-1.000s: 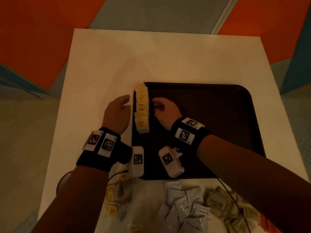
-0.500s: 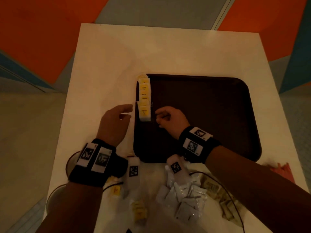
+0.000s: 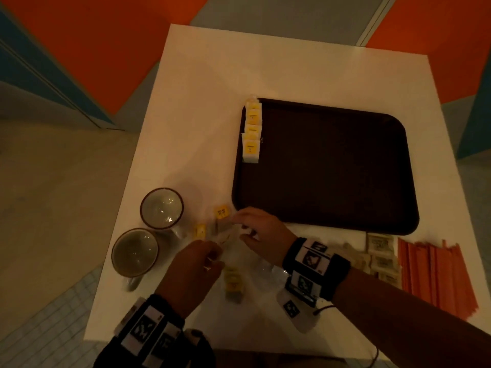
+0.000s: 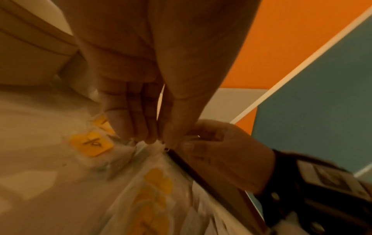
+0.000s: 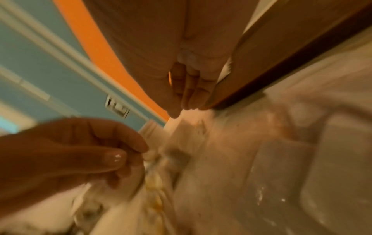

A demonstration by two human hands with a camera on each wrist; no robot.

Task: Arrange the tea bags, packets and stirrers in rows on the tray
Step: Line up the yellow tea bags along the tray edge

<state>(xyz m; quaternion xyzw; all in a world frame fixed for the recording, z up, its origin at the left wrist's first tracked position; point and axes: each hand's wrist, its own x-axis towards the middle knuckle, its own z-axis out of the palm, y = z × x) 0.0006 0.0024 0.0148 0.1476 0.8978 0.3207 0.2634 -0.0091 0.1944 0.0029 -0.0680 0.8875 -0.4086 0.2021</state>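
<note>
Both hands have left the dark brown plastic tray (image 3: 332, 166) for the loose yellow-tagged tea bags (image 3: 221, 212) beneath them, left hand (image 3: 195, 264) and right hand (image 3: 261, 232) pinching there (what exactly is blurred), so the tea-bag row (image 3: 252, 134) should grow.

The left hand (image 4: 141, 98) points its fingers (image 4: 128, 125) down, tips together, onto blurred tea bags (image 4: 90, 143) with yellow tags; the right hand (image 4: 225, 152) is just beside, fingers curled; what it holds is unclear.
</note>
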